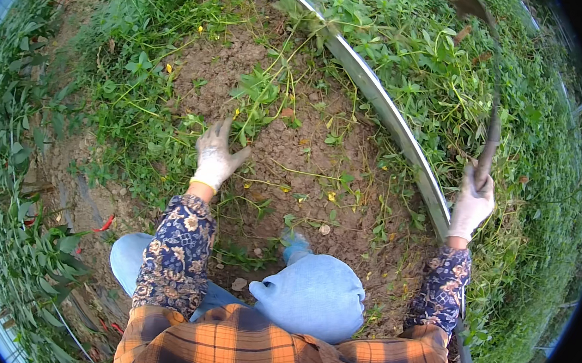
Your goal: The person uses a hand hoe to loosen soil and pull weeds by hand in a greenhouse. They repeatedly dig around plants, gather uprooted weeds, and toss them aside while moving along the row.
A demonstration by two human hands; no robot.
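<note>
My left hand, in a pale knit glove with a yellow cuff edge, is over the border between green weeds and bare brown soil. Its fingers are spread and hold nothing visible. On the right, my gloved right hand grips the handle of a sickle. The sickle's thin dark shaft rises away from me, and its blade end, blurred, is over dense weeds at the upper right. Uprooted weed stems with small yellow flowers lie on the soil ahead of my left hand.
A long metal rail runs diagonally past my right hand, weeds thick beyond it. Pepper plants with red peppers grow at left beside a soil furrow. My jeans-covered knee is in front of me. Small stones lie on the ground.
</note>
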